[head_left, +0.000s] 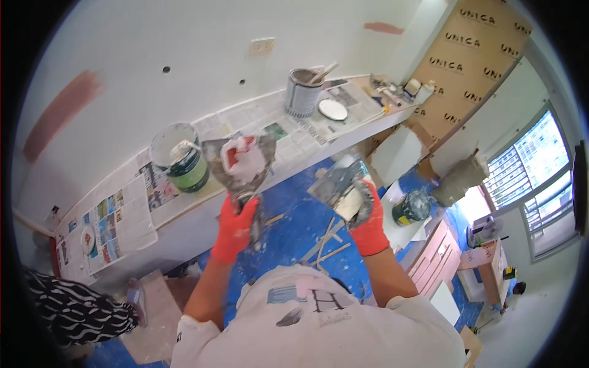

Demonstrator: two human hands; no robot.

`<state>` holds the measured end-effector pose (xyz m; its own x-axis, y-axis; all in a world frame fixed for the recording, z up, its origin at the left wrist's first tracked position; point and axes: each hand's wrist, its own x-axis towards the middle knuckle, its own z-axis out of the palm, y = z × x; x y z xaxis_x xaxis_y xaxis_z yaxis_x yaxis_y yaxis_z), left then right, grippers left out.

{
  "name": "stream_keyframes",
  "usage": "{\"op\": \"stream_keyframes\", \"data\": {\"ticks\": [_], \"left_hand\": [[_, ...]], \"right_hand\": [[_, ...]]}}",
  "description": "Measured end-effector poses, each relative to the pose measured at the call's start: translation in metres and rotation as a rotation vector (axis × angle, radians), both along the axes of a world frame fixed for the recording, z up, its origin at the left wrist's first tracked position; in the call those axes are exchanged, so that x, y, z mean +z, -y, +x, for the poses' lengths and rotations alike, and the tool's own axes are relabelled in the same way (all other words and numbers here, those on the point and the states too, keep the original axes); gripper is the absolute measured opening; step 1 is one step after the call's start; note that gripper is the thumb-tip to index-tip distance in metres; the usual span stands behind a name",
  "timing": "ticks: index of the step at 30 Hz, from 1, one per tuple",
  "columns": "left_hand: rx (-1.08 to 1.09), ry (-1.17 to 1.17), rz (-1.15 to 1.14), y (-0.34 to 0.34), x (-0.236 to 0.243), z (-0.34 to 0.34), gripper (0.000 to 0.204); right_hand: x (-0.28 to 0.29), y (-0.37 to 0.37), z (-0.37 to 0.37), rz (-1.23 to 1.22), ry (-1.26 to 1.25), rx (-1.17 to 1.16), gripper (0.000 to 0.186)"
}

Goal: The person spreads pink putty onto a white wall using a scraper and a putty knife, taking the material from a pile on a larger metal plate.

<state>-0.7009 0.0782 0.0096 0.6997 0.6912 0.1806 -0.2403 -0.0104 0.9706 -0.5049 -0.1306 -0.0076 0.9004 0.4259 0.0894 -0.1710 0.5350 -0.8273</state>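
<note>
My left hand, in a red glove, is closed round the handle of a wide putty knife. A lump of whitish putty streaked with red lies on its blade. My right hand, gloved red with grey smears on the fingers, grips a flat metal scraper. A cream-coloured patch shows beside those fingers; whether it is handle or putty I cannot tell. The two blades are apart, held in front of the ledge. Left of the putty knife stands an open green bucket with whitish paste on its rim.
Newspaper covers the ledge along the wall. On it stand an open grey can with a stick, a white lid and small tools. Wooden strips lie on the blue floor. At right is another bucket; patterned cloth shows lower left.
</note>
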Motion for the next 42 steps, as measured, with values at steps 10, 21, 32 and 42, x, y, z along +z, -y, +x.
{"op": "stream_keyframes", "data": {"ticks": [10, 21, 32, 42], "left_hand": [[0.168, 0.007, 0.778, -0.001, -0.025, 0.014, 0.021], [-0.144, -0.032, 0.734, 0.022, 0.016, 0.012, 0.033], [-0.17, -0.161, 1.023, 0.037, 0.02, 0.016, 0.039], [-0.723, -0.204, -0.576, -0.003, -0.021, -0.04, 0.039]], "right_hand": [[0.022, -0.037, -0.102, 0.422, -0.47, 0.523, 0.035], [0.042, -0.039, -0.071, -0.402, 0.954, -0.079, 0.046], [0.051, -0.012, -0.024, -0.386, 1.045, -0.235, 0.062], [0.105, 0.024, 0.011, -0.108, 1.057, 0.301, 0.046]]}}
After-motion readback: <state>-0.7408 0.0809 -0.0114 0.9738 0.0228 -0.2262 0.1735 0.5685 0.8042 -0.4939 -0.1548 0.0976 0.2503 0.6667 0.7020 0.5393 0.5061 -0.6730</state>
